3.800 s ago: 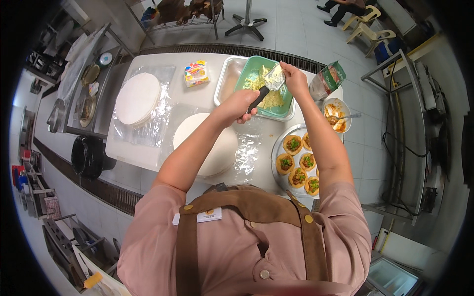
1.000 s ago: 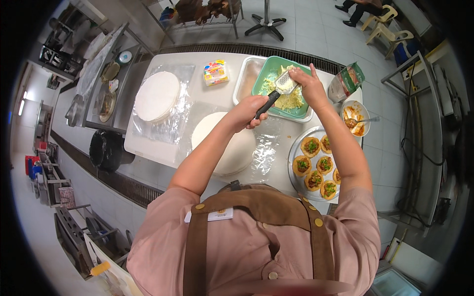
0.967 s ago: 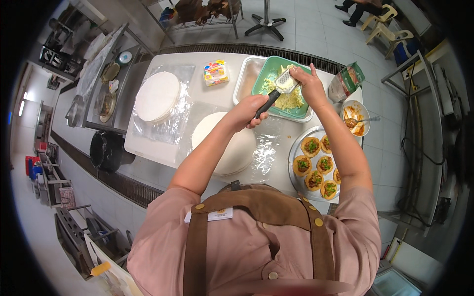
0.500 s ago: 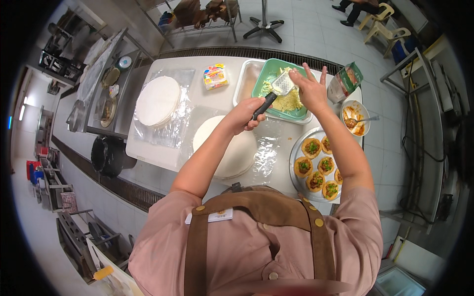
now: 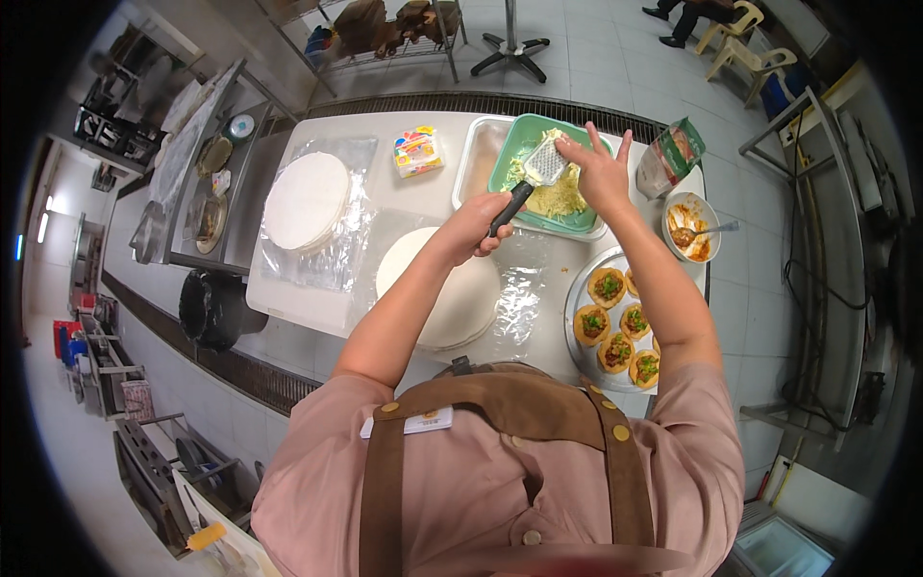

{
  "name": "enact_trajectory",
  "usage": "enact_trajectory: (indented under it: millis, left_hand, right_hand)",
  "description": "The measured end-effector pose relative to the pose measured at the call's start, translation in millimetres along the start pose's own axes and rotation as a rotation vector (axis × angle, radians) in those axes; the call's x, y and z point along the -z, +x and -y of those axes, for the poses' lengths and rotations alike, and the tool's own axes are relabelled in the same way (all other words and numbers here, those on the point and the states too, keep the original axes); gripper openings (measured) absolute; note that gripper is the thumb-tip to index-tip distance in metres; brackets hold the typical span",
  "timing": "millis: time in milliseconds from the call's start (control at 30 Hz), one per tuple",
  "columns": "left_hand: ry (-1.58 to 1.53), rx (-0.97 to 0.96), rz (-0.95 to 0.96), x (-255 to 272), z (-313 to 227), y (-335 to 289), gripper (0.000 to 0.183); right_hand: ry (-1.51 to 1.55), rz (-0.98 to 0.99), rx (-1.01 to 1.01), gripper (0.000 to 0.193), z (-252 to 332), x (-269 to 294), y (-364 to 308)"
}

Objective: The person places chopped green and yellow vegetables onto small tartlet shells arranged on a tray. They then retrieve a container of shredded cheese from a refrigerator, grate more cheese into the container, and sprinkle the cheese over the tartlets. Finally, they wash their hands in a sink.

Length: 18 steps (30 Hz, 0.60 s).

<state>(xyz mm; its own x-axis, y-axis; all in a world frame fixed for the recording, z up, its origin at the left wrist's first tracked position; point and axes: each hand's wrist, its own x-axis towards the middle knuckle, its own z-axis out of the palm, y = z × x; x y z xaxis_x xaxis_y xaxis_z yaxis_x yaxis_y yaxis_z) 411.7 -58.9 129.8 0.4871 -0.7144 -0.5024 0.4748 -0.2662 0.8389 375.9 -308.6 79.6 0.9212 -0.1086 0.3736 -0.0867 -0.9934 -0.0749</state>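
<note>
Small metal hand grater w/ black handle is judged light, stiff, sharp-faced; best gripped at the handle. It is held tilted over the green rectangular tray of shredded cheese. Left hand is clenched round the handle. Right hand is pressed to grater face, fingers partly spread; a cheese piece beneath can't be confirmed.

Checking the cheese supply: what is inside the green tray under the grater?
The green rectangular tray holds a pile of pale shredded cheese. The metal grater and right hand cover part of it.
</note>
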Motion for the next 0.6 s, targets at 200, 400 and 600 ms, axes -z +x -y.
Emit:
enact_trajectory:
  millis: [200,400,600]
  left_hand:
    - [0.048,-0.004,0.013,-2,-5,-1,0.038]
    - [0.042,-0.011,-0.015,1,-10,-1,0.037]
    - [0.023,-0.039,-0.025,4,-12,5,0.037]
  right_hand:
    - [0.471,0.054,-0.257,0.055,-9,-3,35]
    - [0.250,0.046,0.055,0.065,5,5,17]
    - [0.355,-0.062,0.144,0.067,47,16,-24]
